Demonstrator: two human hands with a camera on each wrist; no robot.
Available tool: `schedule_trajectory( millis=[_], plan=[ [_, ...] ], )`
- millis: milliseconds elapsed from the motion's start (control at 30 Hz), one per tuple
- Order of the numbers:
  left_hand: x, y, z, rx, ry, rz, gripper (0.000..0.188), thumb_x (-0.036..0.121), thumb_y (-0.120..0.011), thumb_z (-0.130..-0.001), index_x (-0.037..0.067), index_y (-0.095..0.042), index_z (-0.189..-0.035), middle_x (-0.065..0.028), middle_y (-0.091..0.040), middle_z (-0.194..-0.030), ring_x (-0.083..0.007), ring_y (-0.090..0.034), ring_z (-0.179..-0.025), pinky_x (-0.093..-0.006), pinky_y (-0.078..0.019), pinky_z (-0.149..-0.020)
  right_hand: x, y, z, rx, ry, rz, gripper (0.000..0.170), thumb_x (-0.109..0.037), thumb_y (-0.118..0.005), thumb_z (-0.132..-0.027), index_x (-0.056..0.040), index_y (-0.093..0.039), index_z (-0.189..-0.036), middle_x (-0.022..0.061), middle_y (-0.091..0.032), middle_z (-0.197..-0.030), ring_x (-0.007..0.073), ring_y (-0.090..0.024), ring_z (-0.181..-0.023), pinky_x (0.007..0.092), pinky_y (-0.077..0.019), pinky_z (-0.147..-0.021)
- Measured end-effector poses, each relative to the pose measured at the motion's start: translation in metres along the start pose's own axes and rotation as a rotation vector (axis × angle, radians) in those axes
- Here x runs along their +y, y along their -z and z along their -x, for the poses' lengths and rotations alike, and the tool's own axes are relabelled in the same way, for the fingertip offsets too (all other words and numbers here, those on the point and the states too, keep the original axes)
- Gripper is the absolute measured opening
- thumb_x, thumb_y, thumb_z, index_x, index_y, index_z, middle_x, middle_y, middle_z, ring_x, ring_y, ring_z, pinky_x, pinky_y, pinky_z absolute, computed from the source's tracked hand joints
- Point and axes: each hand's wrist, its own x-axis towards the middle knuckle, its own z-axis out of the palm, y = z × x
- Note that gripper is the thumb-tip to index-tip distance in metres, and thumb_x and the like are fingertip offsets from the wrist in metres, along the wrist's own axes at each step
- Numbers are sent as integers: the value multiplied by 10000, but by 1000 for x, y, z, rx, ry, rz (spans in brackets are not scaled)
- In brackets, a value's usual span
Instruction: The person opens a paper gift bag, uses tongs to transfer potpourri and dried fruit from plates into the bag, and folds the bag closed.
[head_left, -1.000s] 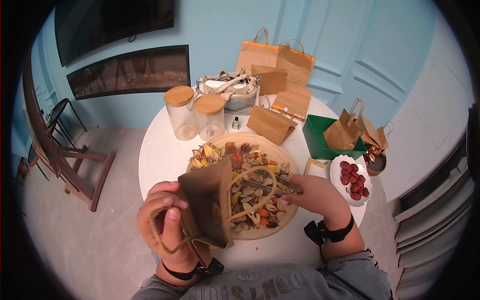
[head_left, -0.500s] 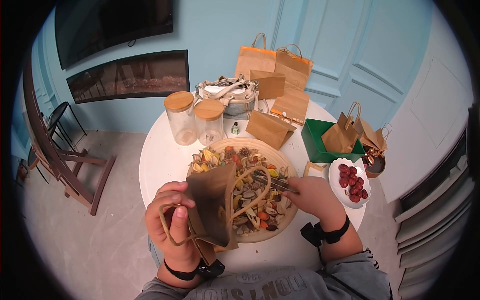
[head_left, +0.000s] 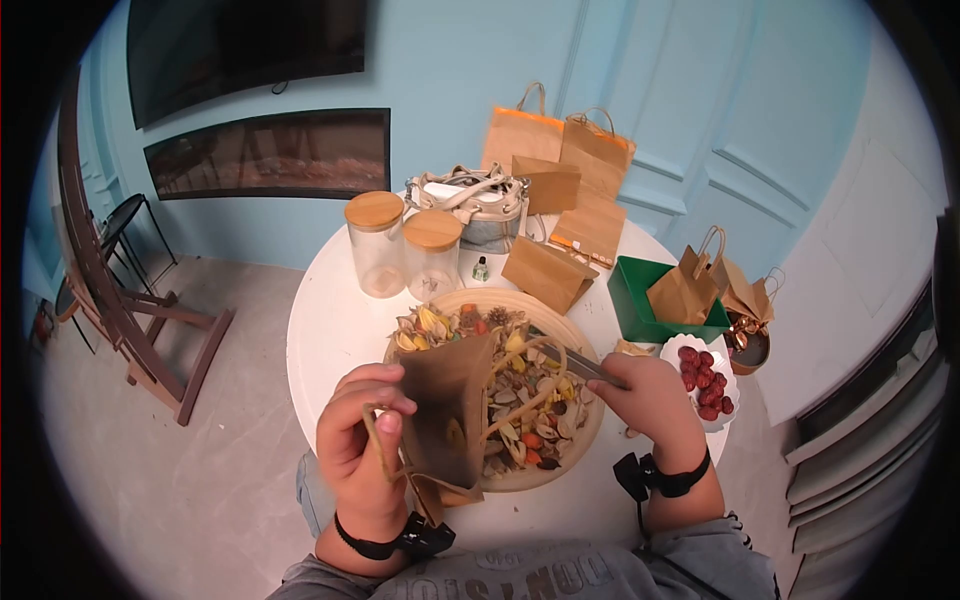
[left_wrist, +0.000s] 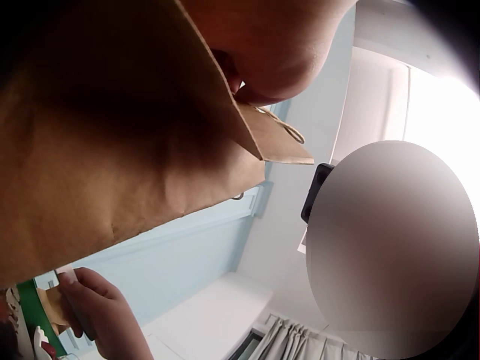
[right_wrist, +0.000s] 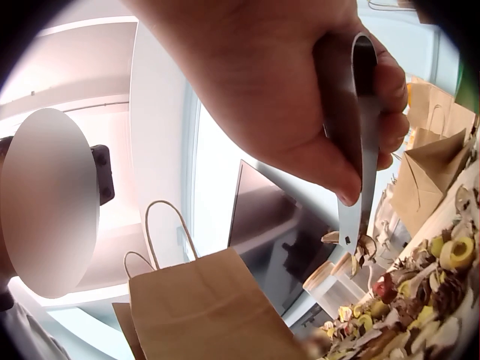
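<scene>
My left hand [head_left: 360, 430] holds a brown paper bag [head_left: 455, 405] by its near side, its mouth tilted toward me and a looped handle by the fingers. The bag's other handle arches over a round shallow tray [head_left: 510, 298] full of dried potpourri [head_left: 525, 435]. Metal tongs [head_left: 580, 366] are gripped in my right hand [head_left: 650, 395], over the tray's right side. In the right wrist view, thin brown dried pieces [right_wrist: 360, 251] show at the tips of the tongs, above the heap.
Two lidded glass jars [head_left: 377, 250], a handbag [head_left: 480, 210] and a small bottle [head_left: 480, 268] stand behind the tray. Several paper bags [head_left: 550, 275] lie farther back. A green box [head_left: 630, 300] and a white dish [head_left: 725, 420] of red dates [head_left: 705, 380] are at right.
My right hand has shifted right with the tongs, whose tips have moved away from the bag across the potpourri. My left hand has brought the bag slightly to the right.
</scene>
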Motion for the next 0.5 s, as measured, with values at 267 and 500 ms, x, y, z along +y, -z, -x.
schedule_trajectory(
  millis=[267, 500],
  plan=[
    [-4, 3, 2, -44, 52, 83, 186, -35, -515, -848, 8, -584, -1016, -175, -606, -1019, -213, -558, -942, -342, -457, -847, -32, 57, 1, 332, 150, -42, 249, -185, -724, -760, -9, -548, -752, 150, -505, -607, 306, -508, -544, 367, -395, -507],
    [-9, 4, 2, -62, -4, 55, 196, -37, -513, -851, 4, -583, -1030, -190, -588, -1071, -206, -564, -922, -347, -460, -859, -86, 89, 19, 236, 481, 23, 231, -167, -730, -733, -31, -546, -696, 107, -486, -570, 297, -498, -518, 372, -362, -479]
  ],
)
